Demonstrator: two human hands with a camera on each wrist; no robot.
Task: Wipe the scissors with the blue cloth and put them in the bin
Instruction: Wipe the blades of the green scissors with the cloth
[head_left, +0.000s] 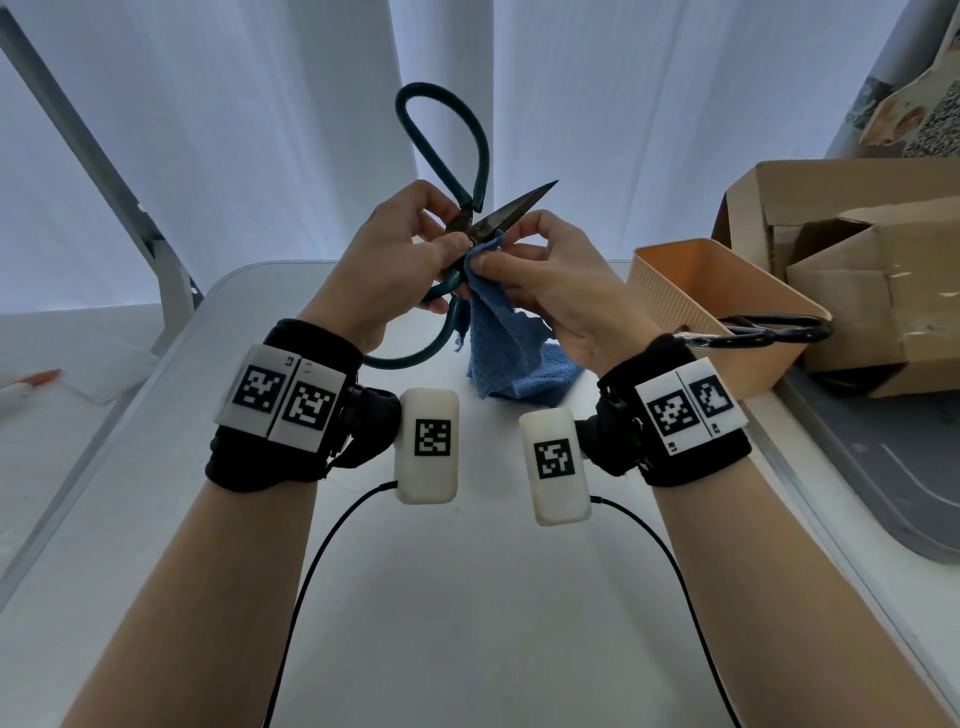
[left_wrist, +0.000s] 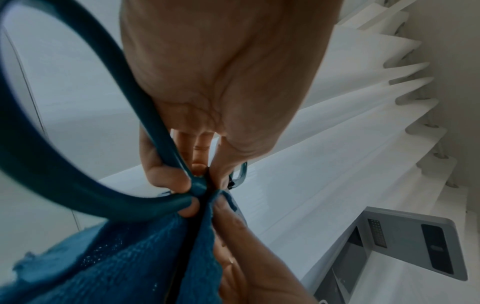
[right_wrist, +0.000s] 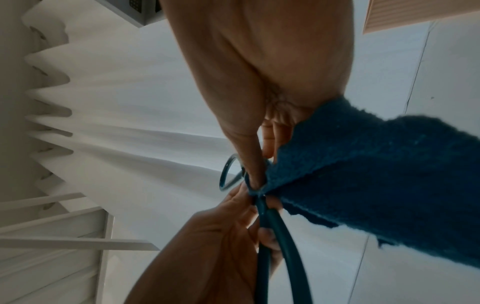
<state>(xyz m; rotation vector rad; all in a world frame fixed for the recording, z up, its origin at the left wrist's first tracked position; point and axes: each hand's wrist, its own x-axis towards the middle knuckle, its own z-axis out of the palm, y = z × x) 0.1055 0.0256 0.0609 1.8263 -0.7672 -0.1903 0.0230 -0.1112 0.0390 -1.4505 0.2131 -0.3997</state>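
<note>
Both my hands are raised over the white table (head_left: 467, 597), meeting at the pivot of the teal-handled steel scissors (head_left: 470, 221). Their blades point up and to the right, one loop handle rising away from me, the other hanging toward me. My left hand (head_left: 389, 265) grips them near the pivot with curled fingers. My right hand (head_left: 540, 280) pinches the blue terry cloth (head_left: 498, 343) against the blade base; its tail trails to the table. The orange ribbed plastic bin (head_left: 691, 306) stands to my right.

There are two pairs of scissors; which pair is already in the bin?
The black-handled scissors, resting in the orange bin. The teal-handled scissors are held above the table by the left hand.
</note>
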